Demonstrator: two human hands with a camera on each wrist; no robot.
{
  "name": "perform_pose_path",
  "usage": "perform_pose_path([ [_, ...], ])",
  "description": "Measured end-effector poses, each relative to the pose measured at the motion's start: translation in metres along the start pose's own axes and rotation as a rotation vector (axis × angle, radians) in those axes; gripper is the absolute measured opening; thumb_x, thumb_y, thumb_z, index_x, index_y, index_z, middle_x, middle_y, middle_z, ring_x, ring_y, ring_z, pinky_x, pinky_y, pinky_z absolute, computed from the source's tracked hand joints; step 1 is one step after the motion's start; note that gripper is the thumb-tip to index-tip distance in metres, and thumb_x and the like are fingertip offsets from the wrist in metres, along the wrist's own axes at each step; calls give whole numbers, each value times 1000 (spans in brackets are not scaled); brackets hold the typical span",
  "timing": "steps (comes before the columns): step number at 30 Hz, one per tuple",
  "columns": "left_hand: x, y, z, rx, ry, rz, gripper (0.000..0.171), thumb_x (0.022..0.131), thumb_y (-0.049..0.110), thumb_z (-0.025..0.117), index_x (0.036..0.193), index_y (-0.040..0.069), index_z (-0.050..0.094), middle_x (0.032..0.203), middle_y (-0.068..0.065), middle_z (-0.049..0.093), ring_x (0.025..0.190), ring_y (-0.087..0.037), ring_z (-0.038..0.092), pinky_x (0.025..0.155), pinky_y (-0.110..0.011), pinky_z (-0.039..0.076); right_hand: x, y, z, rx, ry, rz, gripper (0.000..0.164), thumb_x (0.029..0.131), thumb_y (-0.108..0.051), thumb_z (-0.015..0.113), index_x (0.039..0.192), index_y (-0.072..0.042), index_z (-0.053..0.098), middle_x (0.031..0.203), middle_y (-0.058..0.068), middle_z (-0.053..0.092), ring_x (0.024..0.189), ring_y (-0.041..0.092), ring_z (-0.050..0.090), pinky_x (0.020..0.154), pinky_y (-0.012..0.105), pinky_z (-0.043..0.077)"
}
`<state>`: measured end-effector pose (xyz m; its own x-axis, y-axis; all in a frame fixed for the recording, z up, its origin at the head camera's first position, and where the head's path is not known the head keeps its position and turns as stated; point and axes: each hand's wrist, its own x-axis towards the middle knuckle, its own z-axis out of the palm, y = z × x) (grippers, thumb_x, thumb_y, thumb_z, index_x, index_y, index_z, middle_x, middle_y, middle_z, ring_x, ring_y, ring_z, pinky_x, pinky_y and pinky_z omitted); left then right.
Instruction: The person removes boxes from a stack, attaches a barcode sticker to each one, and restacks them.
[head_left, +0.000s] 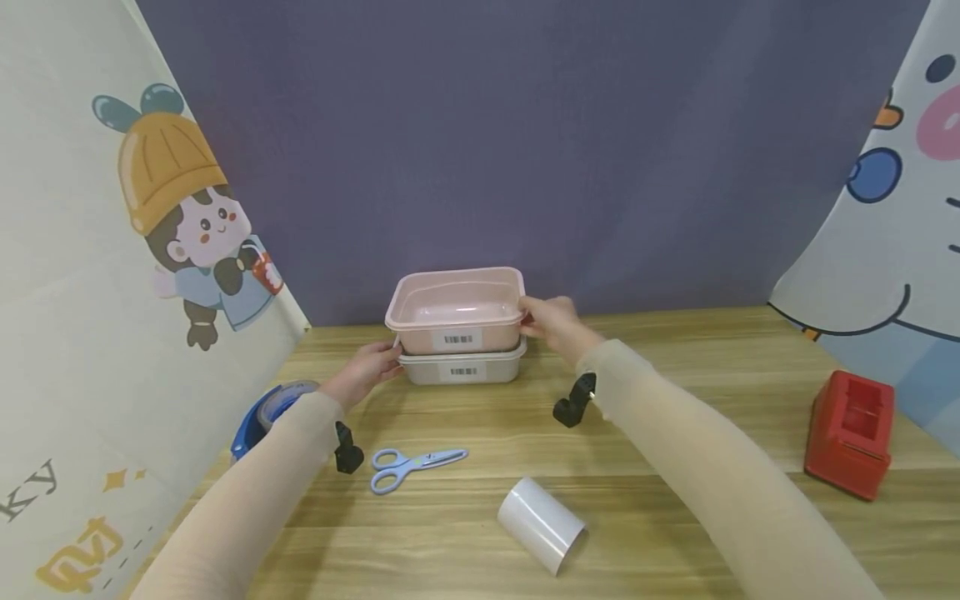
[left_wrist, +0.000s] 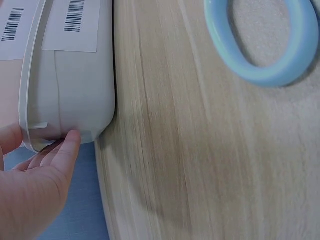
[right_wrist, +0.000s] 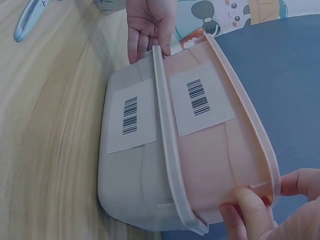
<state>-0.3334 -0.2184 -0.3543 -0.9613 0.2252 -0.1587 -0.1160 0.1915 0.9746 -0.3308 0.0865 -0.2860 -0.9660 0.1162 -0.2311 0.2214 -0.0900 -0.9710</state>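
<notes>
A pink plastic box (head_left: 498, 337) sits stacked on a light grey box (head_left: 501, 369) at the back of the table; each has a barcode label on its front. My right hand (head_left: 553, 323) pinches the pink box's rim at its right end, thumb on the front and fingers around the corner. At the other end, my left hand (head_left: 367, 372) holds the grey box by its rim. In the left wrist view the left fingers (left_wrist: 67, 152) reach under that rim, with the thumb above it. The pink box's base is hidden inside the grey one.
Light blue scissors (head_left: 401, 468) and a curved white glossy piece (head_left: 542, 523) lie in front of the boxes. A red tape dispenser (head_left: 851, 433) stands at the right. A blue tape dispenser (head_left: 247, 433) is partly behind the left arm. Behind the table hangs a dark blue curtain (head_left: 525, 150).
</notes>
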Motion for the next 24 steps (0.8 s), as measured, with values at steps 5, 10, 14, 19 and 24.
perform_pose_path([
  [5, -1, -1, -1, 0, -6, 5, 54, 106, 14, 33, 147, -15, 14, 153, -32, 24, 143, -41, 27, 119, -44, 29, 1, 5, 0, -17, 6, 12, 41, 85, -3, 54, 123, 11, 51, 91, 10, 56, 68, 10, 60, 80, 20, 58],
  [10, -1, -1, -1, -9, -6, 8, 54, 106, 14, 33, 148, -14, 13, 154, -31, 23, 143, -40, 27, 119, -44, 29, 2, 9, 0, -29, 15, 26, 42, 86, -3, 55, 126, 11, 50, 92, 11, 56, 70, 11, 59, 81, 21, 58],
  [14, 1, -4, -1, -25, 2, 10, 53, 106, 12, 33, 147, -15, 13, 153, -32, 23, 142, -41, 28, 119, -43, 30, 3, 12, -1, -56, -1, 26, 40, 88, -1, 54, 126, 11, 50, 92, 11, 56, 73, 13, 58, 83, 22, 58],
  [19, 2, -6, -1, -45, 1, 20, 52, 106, 10, 32, 147, -15, 13, 153, -33, 23, 142, -41, 28, 119, -44, 30, 4, 14, -1, -84, -17, 17, 40, 89, 1, 53, 127, 12, 48, 93, 12, 56, 74, 14, 59, 88, 25, 58],
  [24, 2, -6, -1, -63, 11, 15, 52, 105, 10, 32, 147, -15, 13, 153, -33, 23, 142, -41, 27, 119, -43, 30, 3, 16, -4, -159, -34, 6, 41, 89, 1, 54, 128, 14, 46, 89, 13, 58, 70, 14, 61, 85, 25, 58],
])
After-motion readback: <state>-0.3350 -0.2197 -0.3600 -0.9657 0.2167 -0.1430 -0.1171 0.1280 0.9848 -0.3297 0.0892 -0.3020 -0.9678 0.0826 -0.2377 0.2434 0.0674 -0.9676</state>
